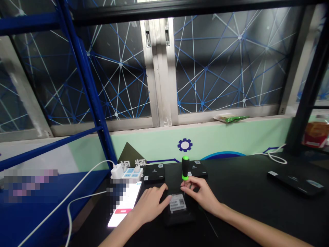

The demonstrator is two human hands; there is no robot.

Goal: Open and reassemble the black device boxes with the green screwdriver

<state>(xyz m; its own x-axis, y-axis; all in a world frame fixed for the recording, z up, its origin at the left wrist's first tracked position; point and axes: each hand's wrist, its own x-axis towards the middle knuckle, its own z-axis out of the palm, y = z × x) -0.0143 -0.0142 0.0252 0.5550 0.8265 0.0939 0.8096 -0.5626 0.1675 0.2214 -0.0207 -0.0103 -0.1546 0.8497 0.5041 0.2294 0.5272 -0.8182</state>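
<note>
My right hand (203,193) pinches a screwdriver (185,167) just below its black and green handle. The screwdriver stands upright, its tip near the far edge of a flat black box (178,218) with a white printed label on top. Whether the tip touches a screw is too small to tell. My left hand (151,202) steadies the box from its left side, with the thumb by the label and the index finger near the far left corner. Left of that hand lies a phone (125,206) with a lit screen.
Two similar black boxes (154,172) (197,168) lie at the back of the black table, and another black box (295,183) is at the right. A white power strip (132,174) with plugs and cables sits back left. A blue shelf frame (89,85) rises at the left.
</note>
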